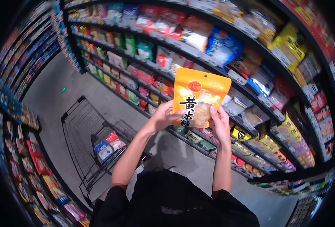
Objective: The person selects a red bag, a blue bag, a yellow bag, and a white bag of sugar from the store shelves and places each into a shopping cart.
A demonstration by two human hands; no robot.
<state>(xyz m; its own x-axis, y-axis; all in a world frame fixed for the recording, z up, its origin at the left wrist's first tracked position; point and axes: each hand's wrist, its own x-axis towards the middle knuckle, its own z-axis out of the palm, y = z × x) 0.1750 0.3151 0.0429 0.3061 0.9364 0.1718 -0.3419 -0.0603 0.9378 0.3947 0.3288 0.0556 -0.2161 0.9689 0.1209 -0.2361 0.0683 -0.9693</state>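
Observation:
Between my two hands is a yellow-orange bag of rock sugar (pixel 199 94), held up in front of the shelves. It has a red round logo, large black characters and a clear window with light brown lumps inside. My left hand (pixel 165 114) grips its lower left edge, thumb across the front. The lower right edge is pinched by my right hand (pixel 220 123), with the thumb on the window. Fingers behind the bag are hidden.
A black wire shopping cart (pixel 85 140) stands at my left, holding a blue-and-white bag (pixel 104 150) and a red-and-white bag (pixel 114 140). Shelves of packaged goods (pixel 182 45) curve along the front and right. Another stocked shelf (pixel 35 170) runs along the left.

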